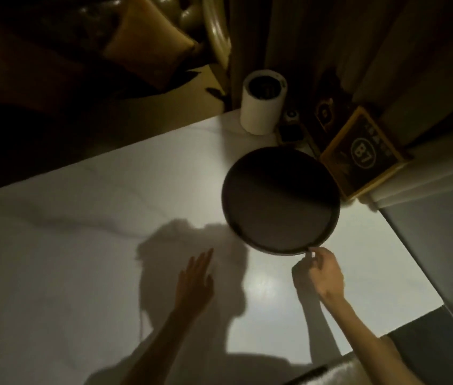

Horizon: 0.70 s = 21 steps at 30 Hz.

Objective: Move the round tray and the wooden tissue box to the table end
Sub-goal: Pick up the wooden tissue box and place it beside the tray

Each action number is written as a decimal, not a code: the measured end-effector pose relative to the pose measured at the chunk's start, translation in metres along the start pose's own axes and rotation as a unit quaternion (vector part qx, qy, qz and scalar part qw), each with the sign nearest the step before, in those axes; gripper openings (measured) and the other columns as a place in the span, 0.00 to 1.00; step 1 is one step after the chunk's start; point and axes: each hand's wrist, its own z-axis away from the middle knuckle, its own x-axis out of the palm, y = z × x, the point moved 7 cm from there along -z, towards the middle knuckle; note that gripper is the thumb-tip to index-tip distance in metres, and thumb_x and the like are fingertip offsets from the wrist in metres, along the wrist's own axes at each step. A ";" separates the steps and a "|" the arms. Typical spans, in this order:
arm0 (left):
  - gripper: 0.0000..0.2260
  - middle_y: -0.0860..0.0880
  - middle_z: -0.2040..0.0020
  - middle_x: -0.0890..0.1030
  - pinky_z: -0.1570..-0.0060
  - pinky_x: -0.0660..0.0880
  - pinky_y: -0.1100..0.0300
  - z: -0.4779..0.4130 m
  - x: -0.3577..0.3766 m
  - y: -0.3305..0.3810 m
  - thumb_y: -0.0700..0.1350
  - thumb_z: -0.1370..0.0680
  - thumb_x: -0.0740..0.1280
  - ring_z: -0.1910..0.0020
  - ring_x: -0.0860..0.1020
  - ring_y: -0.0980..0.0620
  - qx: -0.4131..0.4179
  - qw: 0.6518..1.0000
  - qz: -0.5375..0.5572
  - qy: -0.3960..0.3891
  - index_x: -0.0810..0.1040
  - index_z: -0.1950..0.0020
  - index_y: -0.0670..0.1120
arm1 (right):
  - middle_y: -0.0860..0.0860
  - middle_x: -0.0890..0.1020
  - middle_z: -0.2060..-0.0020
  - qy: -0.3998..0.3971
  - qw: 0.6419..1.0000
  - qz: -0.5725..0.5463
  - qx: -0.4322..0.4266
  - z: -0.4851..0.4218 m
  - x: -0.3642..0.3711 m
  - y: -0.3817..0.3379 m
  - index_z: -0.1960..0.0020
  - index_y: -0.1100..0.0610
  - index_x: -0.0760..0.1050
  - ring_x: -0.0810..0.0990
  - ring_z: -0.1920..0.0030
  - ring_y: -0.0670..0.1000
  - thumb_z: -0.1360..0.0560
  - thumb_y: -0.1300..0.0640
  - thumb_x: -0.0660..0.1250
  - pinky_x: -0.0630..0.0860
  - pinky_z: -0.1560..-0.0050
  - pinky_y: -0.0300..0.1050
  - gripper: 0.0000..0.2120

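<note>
A dark round tray (281, 200) lies on the white table (108, 218) near its far right corner. My right hand (324, 272) is at the tray's near rim, thumb and fingertips pinching the edge. My left hand (196, 280) hovers flat over the table to the left of the tray, fingers spread, holding nothing. A wooden-framed box (364, 155) with a dark top marked "B7" stands just behind and right of the tray, almost touching it.
A white cylindrical container (264, 105) stands at the table's far edge. Small dark items (292, 129) sit between it and the wooden box. Curtains hang behind the table. A dark sofa with a cushion (147, 43) lies to the far left.
</note>
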 end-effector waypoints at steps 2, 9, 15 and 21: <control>0.26 0.47 0.32 0.78 0.36 0.72 0.53 0.043 -0.023 -0.053 0.48 0.27 0.56 0.34 0.77 0.46 -0.081 0.991 0.082 0.064 0.72 0.28 0.50 | 0.54 0.80 0.41 -0.043 0.998 -0.004 -0.039 0.040 0.032 -0.024 0.44 0.51 0.81 0.80 0.43 0.58 0.26 0.64 0.61 0.75 0.40 0.53 0.16; 0.14 0.49 0.48 0.86 0.50 0.77 0.59 0.189 -0.099 -0.211 0.36 0.22 0.63 0.49 0.84 0.48 -0.252 0.921 0.188 0.228 0.82 0.41 0.47 | 0.50 0.86 0.50 -0.372 0.897 0.041 -0.235 0.209 0.228 -0.159 0.52 0.45 0.82 0.84 0.49 0.52 0.25 0.61 0.64 0.79 0.45 0.48 0.12; 0.14 0.56 0.53 0.83 0.54 0.78 0.66 0.304 -0.158 -0.336 0.33 0.21 0.61 0.55 0.83 0.60 -0.298 0.824 0.317 0.363 0.80 0.40 0.43 | 0.53 0.82 0.42 -0.539 0.778 0.143 -0.289 0.370 0.359 -0.239 0.42 0.51 0.80 0.81 0.44 0.53 0.21 0.58 0.59 0.77 0.42 0.43 0.14; 0.15 0.44 0.46 0.84 0.48 0.79 0.49 0.391 -0.202 -0.476 0.30 0.23 0.62 0.50 0.82 0.46 -0.365 0.744 0.361 0.428 0.79 0.39 0.41 | 0.48 0.80 0.37 -0.571 0.749 0.184 -0.283 0.486 0.457 -0.294 0.40 0.50 0.80 0.80 0.40 0.51 0.21 0.58 0.61 0.75 0.38 0.46 0.13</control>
